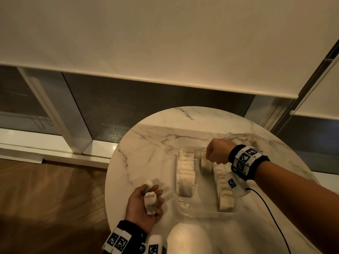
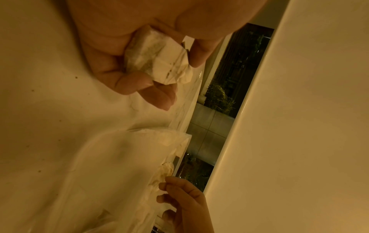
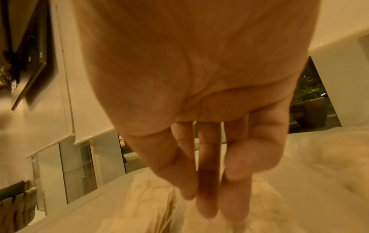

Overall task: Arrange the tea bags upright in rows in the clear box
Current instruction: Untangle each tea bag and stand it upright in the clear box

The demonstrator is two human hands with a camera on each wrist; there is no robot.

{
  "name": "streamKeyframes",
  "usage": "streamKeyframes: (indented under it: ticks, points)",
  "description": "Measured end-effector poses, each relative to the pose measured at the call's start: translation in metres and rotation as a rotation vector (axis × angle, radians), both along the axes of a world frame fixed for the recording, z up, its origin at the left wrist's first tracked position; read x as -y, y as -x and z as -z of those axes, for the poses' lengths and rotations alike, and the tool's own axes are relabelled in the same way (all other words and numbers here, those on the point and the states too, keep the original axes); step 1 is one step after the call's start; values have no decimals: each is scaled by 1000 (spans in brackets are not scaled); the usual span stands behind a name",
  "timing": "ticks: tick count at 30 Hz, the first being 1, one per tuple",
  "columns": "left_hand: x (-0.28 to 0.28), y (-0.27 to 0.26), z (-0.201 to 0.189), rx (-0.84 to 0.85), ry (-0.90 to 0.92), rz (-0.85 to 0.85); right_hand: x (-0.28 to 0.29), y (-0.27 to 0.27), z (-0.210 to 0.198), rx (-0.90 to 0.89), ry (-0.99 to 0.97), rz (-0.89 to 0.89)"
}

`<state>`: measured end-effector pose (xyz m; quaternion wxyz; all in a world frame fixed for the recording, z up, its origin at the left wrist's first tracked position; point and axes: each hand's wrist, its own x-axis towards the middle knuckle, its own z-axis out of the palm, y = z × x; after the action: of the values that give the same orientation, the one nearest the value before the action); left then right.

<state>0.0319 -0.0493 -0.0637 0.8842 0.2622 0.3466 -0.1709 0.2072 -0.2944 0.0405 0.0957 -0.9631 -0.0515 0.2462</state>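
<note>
While right hand [image 1: 217, 151] hangs fingers-straight, empty, over middle row [image 1: 205, 163] in clear box [image 1: 198, 211] on desk [image 1: 146, 143] | left hand [image 1: 145, 204] cups spare tea bags [image 1: 150, 202] | risk: fingers nudge upright bags, row topples; loose strings snag.

Black wristbands [image 1: 245, 162] with checkered marker tags.

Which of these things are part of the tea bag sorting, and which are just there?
Part of the job:
- clear box
- rows of tea bags in it
- tea bags in the left hand
- right hand, over the box

Just there:
- marble table
- black cable
- window blind
</note>
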Motion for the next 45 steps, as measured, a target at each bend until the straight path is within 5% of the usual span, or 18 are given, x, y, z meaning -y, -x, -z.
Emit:
streamKeyframes:
  ticks: [3, 9, 17, 23, 30, 35, 41, 45]
  points:
    - [1, 0, -1, -5, -5, 1, -5, 4, 3, -163, -50, -63]
    - [1, 1, -3, -9, 0, -7, -3, 3, 1, -157, -91, -54]
    - [4, 6, -8, -11, -74, -4, 11, 40, -38, 36, -453, 56]
    - [23, 19, -39, 118, -200, 67, 11, 118, -23, 224, -865, 144]
    - [64, 39, -77, 347, -360, 355, -8, 178, 16, 8, -1041, 74]
    - [73, 47, -84, 439, -536, 495, -1, 186, 11, 56, -1235, 98]
    - [73, 51, -85, 459, -652, 517, 2, 187, 14, 228, -1257, 168]
    - [69, 50, -80, 433, -682, 390, 0, 186, 13, 252, -1307, 293]
